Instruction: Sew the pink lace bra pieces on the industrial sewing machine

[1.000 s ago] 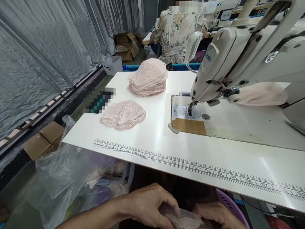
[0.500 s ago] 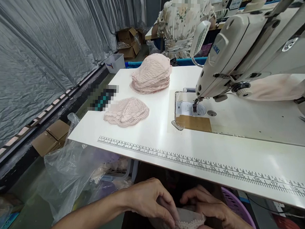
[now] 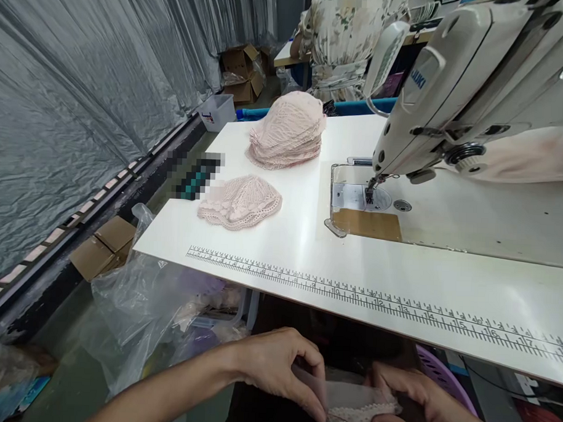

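Below the front edge of the table, my left hand (image 3: 280, 374) and my right hand (image 3: 416, 403) both pinch a pink lace fabric piece (image 3: 355, 407) in my lap. The fingers of each hand are closed on it. On the white sewing table (image 3: 308, 249) lies a small pile of the same pink lace pieces (image 3: 240, 201), and farther back a taller stack of pink lace pieces (image 3: 288, 131). A white sewing machine (image 3: 475, 88) stands on the right, its needle (image 3: 369, 192) over the plate.
A printed ruler (image 3: 375, 297) runs along the table's front edge. A clear plastic bag (image 3: 144, 311) with fabric hangs at the lower left, cardboard boxes (image 3: 105, 248) on the floor beside it. A person in a floral top (image 3: 347, 35) sits beyond the table. Grey plastic sheeting (image 3: 83, 75) lines the left.
The view has shifted slightly, so the table sits higher and to the right. My hands have moved a little apart, stretching the lace piece between them.
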Demonstrator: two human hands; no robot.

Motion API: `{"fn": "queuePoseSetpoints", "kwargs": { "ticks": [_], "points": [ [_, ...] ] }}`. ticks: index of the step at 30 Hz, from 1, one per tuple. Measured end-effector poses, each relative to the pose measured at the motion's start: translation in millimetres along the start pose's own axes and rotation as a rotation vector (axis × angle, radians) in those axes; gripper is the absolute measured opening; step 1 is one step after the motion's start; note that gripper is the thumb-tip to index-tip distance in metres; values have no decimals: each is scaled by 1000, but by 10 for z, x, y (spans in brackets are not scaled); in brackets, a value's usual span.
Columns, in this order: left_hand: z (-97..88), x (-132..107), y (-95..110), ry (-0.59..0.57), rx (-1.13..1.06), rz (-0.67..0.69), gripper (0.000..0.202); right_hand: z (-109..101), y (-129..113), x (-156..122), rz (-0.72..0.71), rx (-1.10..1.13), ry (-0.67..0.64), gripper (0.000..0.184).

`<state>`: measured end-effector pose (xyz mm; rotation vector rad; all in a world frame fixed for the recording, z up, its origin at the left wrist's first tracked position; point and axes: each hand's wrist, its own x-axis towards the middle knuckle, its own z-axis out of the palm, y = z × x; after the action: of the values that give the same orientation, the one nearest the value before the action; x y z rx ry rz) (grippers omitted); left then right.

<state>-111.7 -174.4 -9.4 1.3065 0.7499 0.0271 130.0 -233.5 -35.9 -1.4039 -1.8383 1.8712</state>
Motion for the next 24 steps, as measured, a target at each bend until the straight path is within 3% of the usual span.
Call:
{"fn": "queuePoseSetpoints", "kwargs": {
  "ticks": [7, 11, 19, 24],
  "points": [
    [15, 28, -37, 14, -6, -133, 52, 3, -64, 29, -6, 69, 13, 23],
    [24, 2, -52, -17, -117, -201, 53, -18, -148, 52, -23, 112, -10, 25],
    [-43, -27, -136, -173, -230, -133, 60, -34, -151, 55, 34, 169, -58, 20],
    [-110, -55, -79, -234, -141, -82, 63, -32, -222, 63, 39, 181, -79, 23]
  ]
}}
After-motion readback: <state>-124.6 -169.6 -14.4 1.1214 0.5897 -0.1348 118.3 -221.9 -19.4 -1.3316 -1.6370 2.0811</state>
